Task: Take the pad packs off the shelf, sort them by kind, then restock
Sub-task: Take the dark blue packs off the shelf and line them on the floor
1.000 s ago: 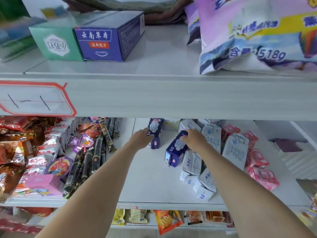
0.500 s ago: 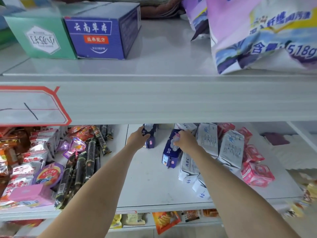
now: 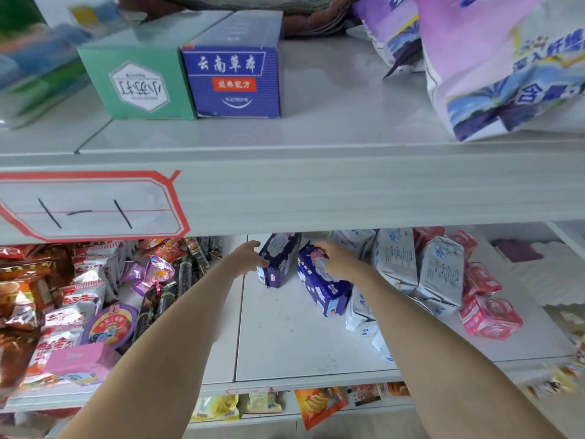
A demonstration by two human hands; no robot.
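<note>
White metal shop shelving (image 3: pixel 316 337) is filling the view, its boards running in tiers. The upper shelf board (image 3: pixel 332 122) is catching soft, even light and showing a faint sheen. A red-bordered price label (image 3: pixel 91 207) is sitting on its front edge. Pale floor (image 3: pixel 285 430) is showing below the lowest tier.

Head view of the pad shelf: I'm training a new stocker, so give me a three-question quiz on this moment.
1. True or false: the left hand touches a dark blue pack that stands upright.
2. Which pack is the right hand on? A) pink pack B) leaning dark blue pack C) white pack
3. Fill in: the pink packs lie to the ___ of the white packs.

Key: 1 true; 2 B; 3 right.
</note>
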